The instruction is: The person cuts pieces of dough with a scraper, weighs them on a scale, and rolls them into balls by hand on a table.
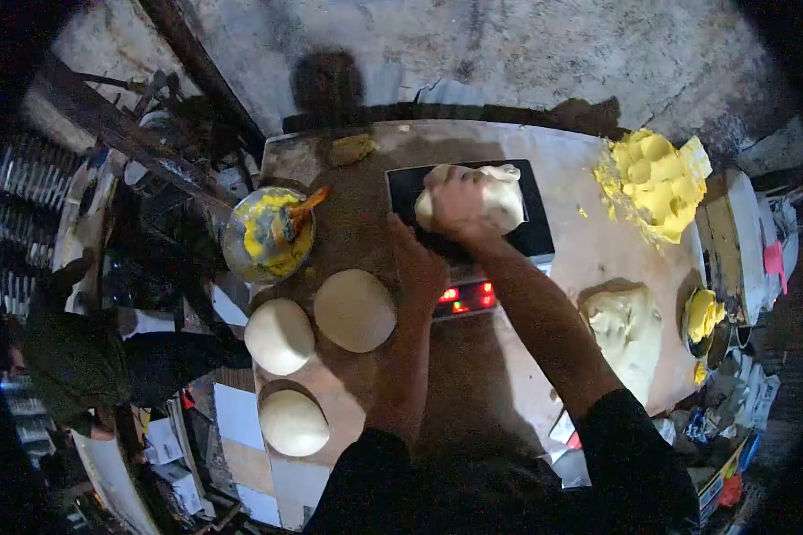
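Note:
A digital scale with a black top and red lit digits stands in the middle of the table. On it rests a pale lump of dough. My right hand lies on the left part of this dough, its fingers smeared by motion. Beside the scale's lower left edge is my left hand; its fingers are too dark to make out. Left of my forearms sit three smooth dough balls: one large, one beside it and one lower down.
A bowl of yellow paste with a brush-like tool is at the left edge. A yellow mass lies at the upper right, loose dough below it. Another person is at far left.

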Demonstrator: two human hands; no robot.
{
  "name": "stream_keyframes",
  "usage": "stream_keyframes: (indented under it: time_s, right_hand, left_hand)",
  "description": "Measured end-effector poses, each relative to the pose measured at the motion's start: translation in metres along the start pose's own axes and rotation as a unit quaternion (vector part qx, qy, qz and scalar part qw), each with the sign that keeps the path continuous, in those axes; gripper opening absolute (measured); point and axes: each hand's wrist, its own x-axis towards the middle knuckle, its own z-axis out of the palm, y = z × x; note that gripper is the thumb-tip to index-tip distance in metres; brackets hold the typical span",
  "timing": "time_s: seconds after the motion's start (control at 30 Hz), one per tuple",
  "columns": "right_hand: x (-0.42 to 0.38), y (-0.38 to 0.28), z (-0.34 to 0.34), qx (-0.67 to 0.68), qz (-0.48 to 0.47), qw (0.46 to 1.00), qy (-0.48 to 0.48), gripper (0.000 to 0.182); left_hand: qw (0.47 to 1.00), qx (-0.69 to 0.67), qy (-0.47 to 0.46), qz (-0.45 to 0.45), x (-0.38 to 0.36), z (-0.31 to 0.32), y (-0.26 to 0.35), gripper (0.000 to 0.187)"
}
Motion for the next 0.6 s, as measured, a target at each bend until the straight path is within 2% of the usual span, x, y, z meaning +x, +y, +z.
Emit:
stream_keyframes:
  time_s: [0.03,0.1,0.17,0.23,0.27,0.37,0.4,0.47,0.5,0.57,0.6]
  right_hand:
    - [0.004,0.023,0.014,0.134,0.024,0.99,0.034,0.057]
    - [0.013,0.069,0.04,0.405,0.04,0.906,0.117,0.053]
    - [-0.003,0.112,0.04,0.524,0.075,0.824,0.199,0.053]
    - [-0.043,0.139,0.031,0.552,0.124,0.788,0.242,0.053]
    - [-0.069,0.144,0.028,0.548,0.143,0.787,0.243,0.054]
    - [-0.162,0.138,0.026,0.538,0.209,0.789,0.211,0.054]
    - [-0.192,0.129,0.028,0.541,0.227,0.789,0.181,0.054]
    - [-0.244,0.101,0.04,0.557,0.249,0.786,0.1,0.055]
    - [-0.265,0.084,0.049,0.573,0.253,0.778,0.048,0.055]
    - [-0.298,0.049,0.079,0.614,0.242,0.748,-0.069,0.056]
    - [-0.314,0.033,0.099,0.63,0.233,0.732,-0.112,0.056]
  left_hand:
    - [0.992,0.115,-0.055,0.017,-0.005,0.014,-0.02,0.085]
    - [0.934,0.308,-0.17,0.062,-0.007,0.026,-0.019,0.081]
    - [0.838,0.455,-0.276,0.119,0.004,0.012,0.03,0.075]
    - [0.891,0.392,-0.222,0.048,0.004,0.02,0.033,0.069]
    - [0.913,0.36,-0.19,0.014,0.006,0.025,0.037,0.067]
    - [0.906,0.359,-0.221,0.037,0.007,0.016,0.036,0.063]
    - [0.904,0.351,-0.234,0.073,0.01,0.019,0.019,0.06]
    - [0.927,0.281,-0.233,0.088,0.015,0.011,0.002,0.054]
    - [0.949,0.217,-0.22,0.065,0.016,0.003,0.006,0.051]
    - [0.977,0.098,-0.171,0.083,-0.001,-0.012,0.015,0.047]
    - [0.978,0.101,-0.168,0.067,-0.014,-0.018,0.021,0.047]
